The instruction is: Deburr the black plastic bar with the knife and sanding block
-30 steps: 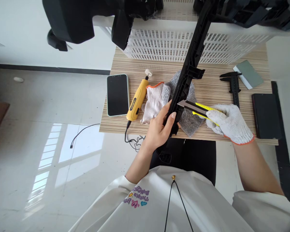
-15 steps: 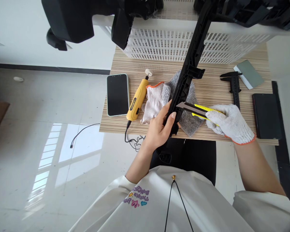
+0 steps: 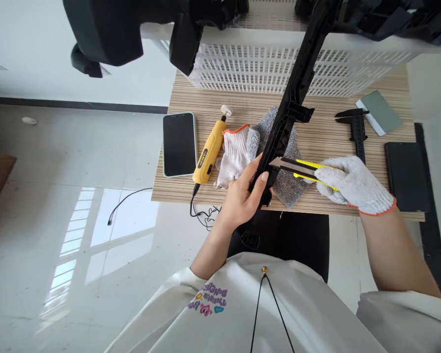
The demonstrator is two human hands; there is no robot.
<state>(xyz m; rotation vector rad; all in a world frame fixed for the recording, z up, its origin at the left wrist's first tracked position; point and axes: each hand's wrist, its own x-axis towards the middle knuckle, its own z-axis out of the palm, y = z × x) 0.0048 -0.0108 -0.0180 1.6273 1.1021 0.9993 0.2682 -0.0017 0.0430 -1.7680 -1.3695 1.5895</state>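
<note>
Utility knife (image 3: pixel 297 168) is gripped in your gloved right hand (image 3: pixel 353 184), blade right up at the long black plastic strip (image 3: pixel 288 100) your bare left hand (image 3: pixel 244 198) is grasping, slanted over the near-middle of the table (image 3: pixel 323 132).

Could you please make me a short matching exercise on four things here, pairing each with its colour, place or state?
Things
1. Knife
2. Rotary tool
3. Caliper
4. Left hand

Descriptions
A. Yellow, lying beside a loose white glove
B. Bare, gripping a black part
C. Blade out, held in the right hand
D. Black, flat on the table

Right pairs: 1-C, 2-A, 3-D, 4-B
</note>
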